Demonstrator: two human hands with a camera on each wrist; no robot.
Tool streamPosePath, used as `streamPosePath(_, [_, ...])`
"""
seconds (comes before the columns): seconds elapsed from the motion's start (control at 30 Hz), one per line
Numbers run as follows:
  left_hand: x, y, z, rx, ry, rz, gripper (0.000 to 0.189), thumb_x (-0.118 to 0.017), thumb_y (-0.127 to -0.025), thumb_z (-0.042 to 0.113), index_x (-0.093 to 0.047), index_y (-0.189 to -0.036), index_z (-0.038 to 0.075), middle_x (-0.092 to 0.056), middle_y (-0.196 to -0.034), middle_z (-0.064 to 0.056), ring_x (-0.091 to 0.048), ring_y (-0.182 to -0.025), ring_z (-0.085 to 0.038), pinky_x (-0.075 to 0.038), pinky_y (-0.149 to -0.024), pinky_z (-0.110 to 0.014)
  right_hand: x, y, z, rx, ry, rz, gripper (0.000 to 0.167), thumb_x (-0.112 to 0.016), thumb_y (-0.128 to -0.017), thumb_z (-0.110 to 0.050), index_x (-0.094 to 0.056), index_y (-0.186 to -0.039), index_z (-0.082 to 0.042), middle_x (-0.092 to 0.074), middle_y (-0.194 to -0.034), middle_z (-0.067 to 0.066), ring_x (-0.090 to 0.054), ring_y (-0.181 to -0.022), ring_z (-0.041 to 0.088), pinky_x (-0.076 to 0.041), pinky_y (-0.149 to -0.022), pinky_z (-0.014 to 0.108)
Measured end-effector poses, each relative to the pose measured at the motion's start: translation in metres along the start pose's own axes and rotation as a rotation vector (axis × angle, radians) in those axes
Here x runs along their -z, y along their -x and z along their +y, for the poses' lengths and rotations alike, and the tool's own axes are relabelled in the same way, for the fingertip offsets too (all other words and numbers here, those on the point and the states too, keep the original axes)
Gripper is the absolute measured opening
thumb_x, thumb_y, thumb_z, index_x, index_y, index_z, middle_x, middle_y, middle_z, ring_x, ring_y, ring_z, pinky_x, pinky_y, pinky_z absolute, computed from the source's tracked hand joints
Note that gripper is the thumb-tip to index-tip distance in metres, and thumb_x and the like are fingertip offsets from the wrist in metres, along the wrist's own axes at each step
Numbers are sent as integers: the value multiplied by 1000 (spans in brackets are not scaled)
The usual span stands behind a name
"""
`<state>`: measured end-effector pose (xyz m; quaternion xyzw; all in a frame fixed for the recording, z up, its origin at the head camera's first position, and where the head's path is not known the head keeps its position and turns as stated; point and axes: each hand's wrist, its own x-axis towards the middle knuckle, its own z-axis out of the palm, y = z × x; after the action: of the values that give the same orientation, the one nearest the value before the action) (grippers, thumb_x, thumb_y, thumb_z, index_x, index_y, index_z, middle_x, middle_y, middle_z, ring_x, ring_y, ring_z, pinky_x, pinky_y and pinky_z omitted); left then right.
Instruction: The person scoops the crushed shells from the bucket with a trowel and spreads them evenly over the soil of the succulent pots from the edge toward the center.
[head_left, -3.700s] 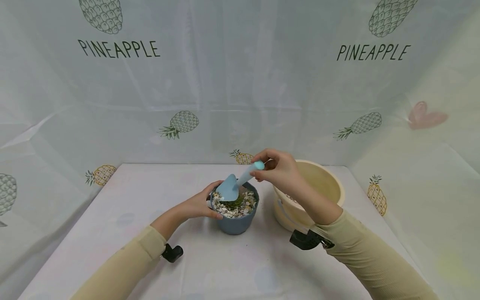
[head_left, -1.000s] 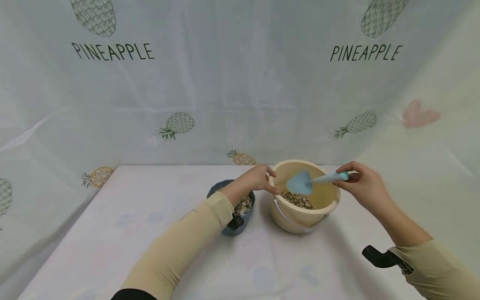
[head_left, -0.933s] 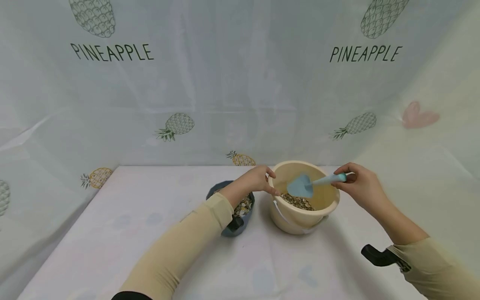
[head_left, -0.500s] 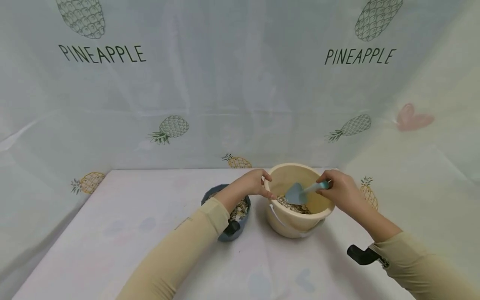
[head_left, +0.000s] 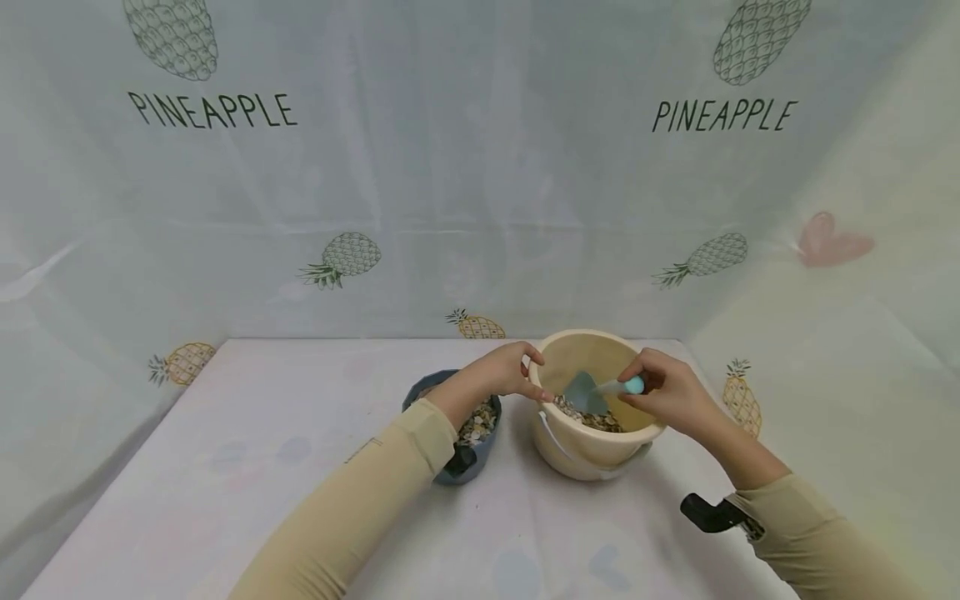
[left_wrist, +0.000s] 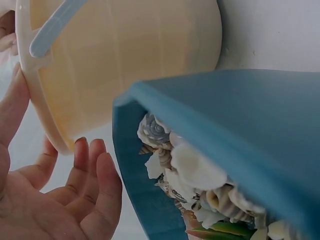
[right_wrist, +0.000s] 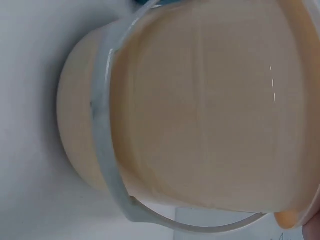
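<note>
A cream bucket (head_left: 581,454) with shell pieces (head_left: 603,422) in its bottom stands at the right of the table. My right hand (head_left: 667,392) pinches the handle end of a light blue trowel (head_left: 587,393), whose blade dips into the bucket at the shell pieces. My left hand (head_left: 506,372) holds the bucket's left rim; in the left wrist view its thumb (left_wrist: 15,105) lies against the rim, other fingers loosely bent. Under the left forearm stands a blue-grey plant pot (head_left: 487,450), partly hidden. Close up, it holds shells (left_wrist: 197,167) and a green leaf (left_wrist: 225,231).
The bucket's pale handle (right_wrist: 102,125) hangs down along its side. A white cloth (head_left: 420,542) with faint pastel prints covers the table. Behind and beside it hangs a pineapple-print curtain (head_left: 480,167). Black wrist mounts (head_left: 712,512) stick out from the sleeves.
My right hand has carried the trowel from over the pot to the bucket, then lowered its blade inside. My left hand has moved from the pot to the bucket's rim.
</note>
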<state>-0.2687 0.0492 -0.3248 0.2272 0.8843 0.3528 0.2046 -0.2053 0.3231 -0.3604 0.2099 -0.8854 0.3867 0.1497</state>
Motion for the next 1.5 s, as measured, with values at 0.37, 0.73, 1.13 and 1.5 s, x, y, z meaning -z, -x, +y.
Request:
streamPosePath(0.37, [3, 0, -8, 5, 16, -9, 60, -82, -81, 26, -54, -133, 14, -57, -100, -6, -53, -85, -19, -44, -71, -33, -1, -6, 3, -76, -167, -47, 22, -78, -77, 8, -67, -93, -2, -65, -93, 13, -66, -78, 13, -55, -67, 26])
streamPosePath(0.73, [-6, -1, -8, 0, 41, -23, 62, -83, -80, 26, -53, -132, 13, -59, -99, -7, -53, -83, -19, -44, -71, -33, 12, 0, 2, -193, -296, -83, 16, -71, -88, -2, -62, -100, 4, -65, -86, 7, -65, -71, 19, -55, -64, 33])
streamPosePath(1.13, [-1, 0, -1, 3, 50, -32, 61, -82, -82, 24, -51, -134, 12, -59, -98, -6, -54, -86, -18, -44, -72, -32, 13, -2, 6, -227, -408, 85, 17, -67, -91, 0, -59, -103, 8, -63, -86, -3, -63, -66, 12, -54, -62, 24])
streamPosePath(1.5, [2, -5, -4, 0, 30, -37, 62, -82, -82, 23, -52, -135, 12, -60, -101, -6, -56, -91, -18, -46, -76, -33, 13, 1, 9, -253, -626, 231, 11, -65, -92, 1, -62, -102, 5, -62, -84, 3, -64, -62, 13, -54, -60, 23])
